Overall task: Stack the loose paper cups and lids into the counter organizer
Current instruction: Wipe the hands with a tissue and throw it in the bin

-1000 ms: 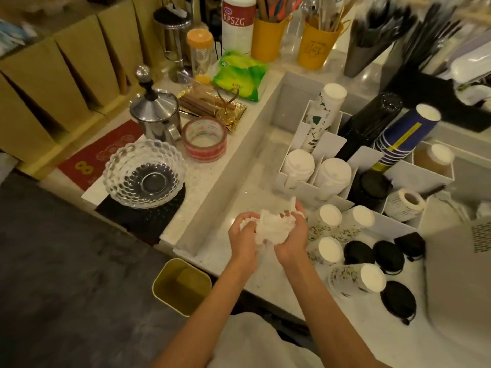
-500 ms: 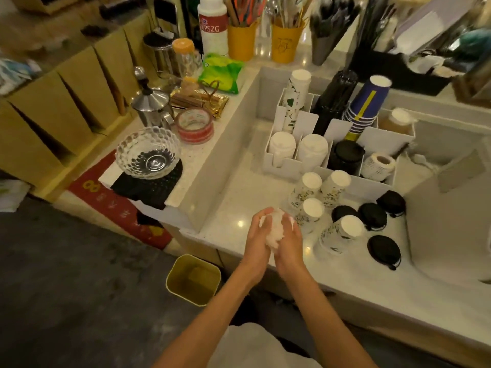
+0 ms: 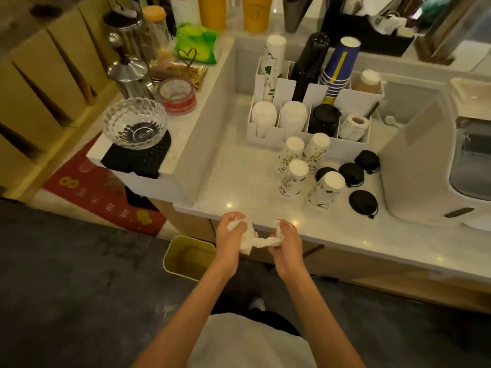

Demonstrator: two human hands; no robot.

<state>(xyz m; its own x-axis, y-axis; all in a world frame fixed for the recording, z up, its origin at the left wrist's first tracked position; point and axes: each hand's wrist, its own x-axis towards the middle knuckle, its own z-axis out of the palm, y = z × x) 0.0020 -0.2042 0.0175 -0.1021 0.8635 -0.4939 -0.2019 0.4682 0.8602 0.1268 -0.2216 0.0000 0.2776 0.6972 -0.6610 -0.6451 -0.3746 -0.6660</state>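
Head view: left hand [image 3: 230, 233] and right hand [image 3: 285, 239] both clenched on one crumpled tissue [image 3: 253, 239], at the counter's near edge. Loose paper cups [image 3: 293, 175] stood inverted, axes upright, just before the organizer [image 3: 271, 132]; black lids [image 3: 362, 201] beside them. Both lay forward-right; right hand nearer.

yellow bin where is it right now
In the head view the yellow bin sits on the floor at lower centre, against the counter front, just left of and below the left hand.
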